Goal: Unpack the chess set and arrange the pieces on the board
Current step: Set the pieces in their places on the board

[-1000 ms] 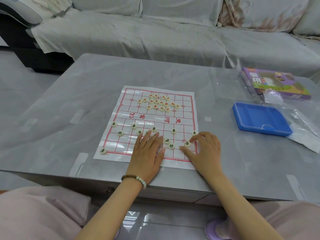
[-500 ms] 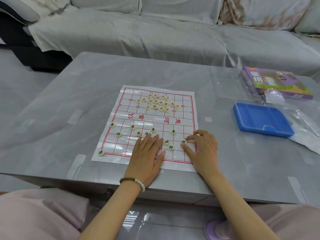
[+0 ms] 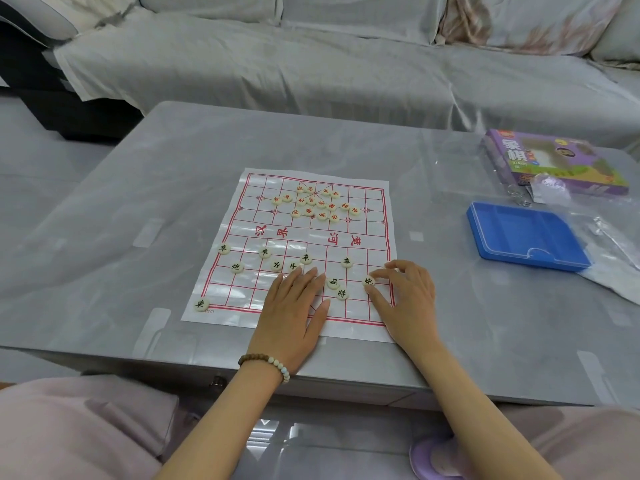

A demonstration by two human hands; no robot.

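Right hand (image 3: pixel 407 299) fingers (image 3: pixel 383 271) pinch the cannon piece (image 3: pixel 369 281), nudged inward on the board (image 3: pixel 242 275); left hand (image 3: pixel 291 313) stays flat, fingers released.

Right grip (image 3: pixel 408 299) around a cannon piece (image 3: pixel 369 281), left grip (image 3: pixel 294 313) flat on board (image 3: pixel 242 282)

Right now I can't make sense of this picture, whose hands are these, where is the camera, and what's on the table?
No machine here: a person works bare-handed, and the one camera sits on their head, looking down. On the table lies a paper board, red pieces heaped at its far end, black pieces spread over the near half. To the right lie a blue case, a purple box and a plastic bag. The left hand rests flat on the board; the right hand pinches one piece.
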